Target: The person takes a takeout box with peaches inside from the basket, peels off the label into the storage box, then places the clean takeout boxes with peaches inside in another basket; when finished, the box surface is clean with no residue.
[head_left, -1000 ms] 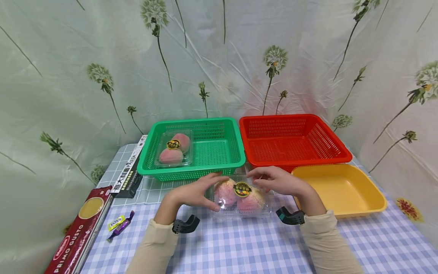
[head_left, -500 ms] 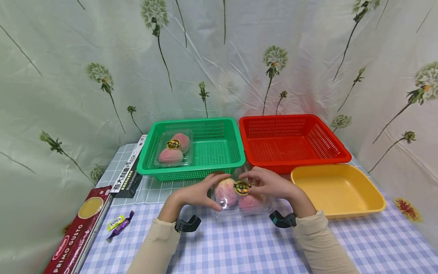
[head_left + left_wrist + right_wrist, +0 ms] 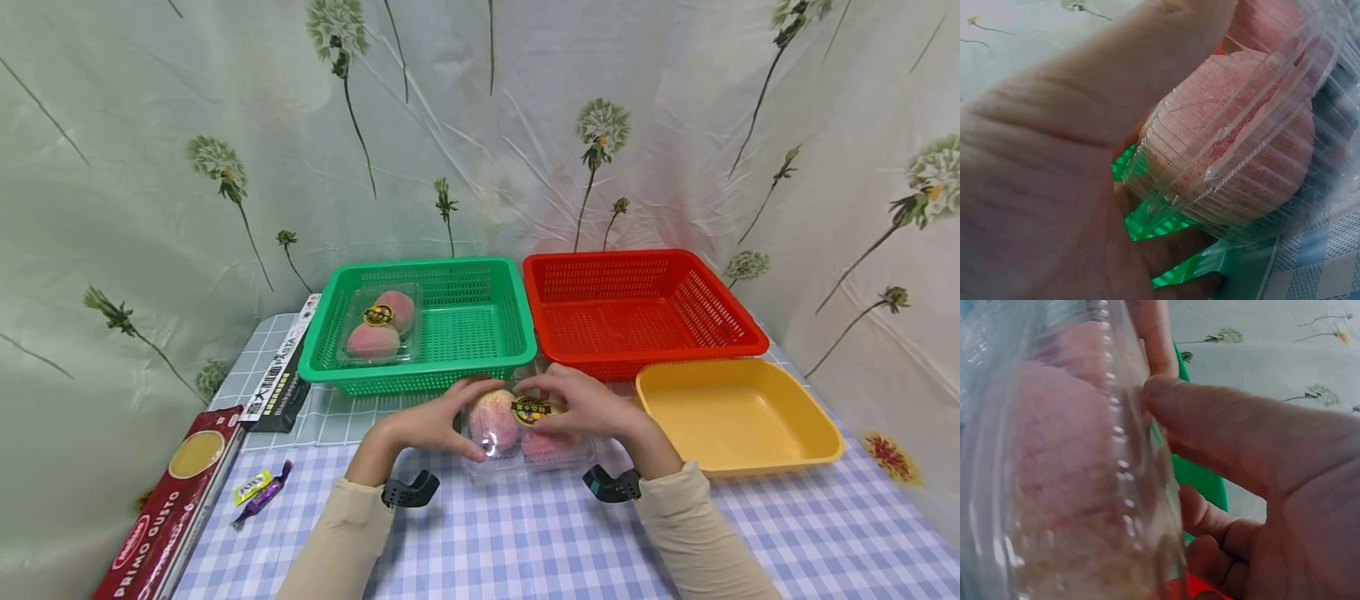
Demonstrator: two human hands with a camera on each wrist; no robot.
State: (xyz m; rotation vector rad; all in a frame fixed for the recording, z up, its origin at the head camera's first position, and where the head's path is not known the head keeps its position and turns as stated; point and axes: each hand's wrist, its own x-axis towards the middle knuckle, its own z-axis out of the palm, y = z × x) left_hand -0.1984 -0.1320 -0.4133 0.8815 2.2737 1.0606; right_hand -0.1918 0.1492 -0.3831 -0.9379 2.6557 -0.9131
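A clear plastic box point(image 3: 498, 468) of two pink-yellow peaches point(image 3: 493, 423) lies on the table before me, a round black-and-gold label point(image 3: 529, 408) across its lid. My left hand point(image 3: 429, 425) grips its left end, thumb on the near side and fingers on the far side. From the right, my right hand point(image 3: 592, 404) reaches over the lid with bent fingers, its thumb and forefinger at the label. In the right wrist view the thumb point(image 3: 1210, 406) tip meets the lid, while other fingers curl beside it. The left wrist view shows a peach point(image 3: 1229, 137) through the ribbed plastic.
Behind the box stand a green basket point(image 3: 480, 367) holding another box of peaches point(image 3: 378, 325) and a red basket point(image 3: 652, 358). A yellow tray point(image 3: 720, 417) is at right. Pasta boxes point(image 3: 183, 492) and small wrapped candies point(image 3: 262, 498) lie at left.
My right hand has moved left over the lid, bringing its thumb and forefinger to the label. The left hand has barely shifted at the box's left end.
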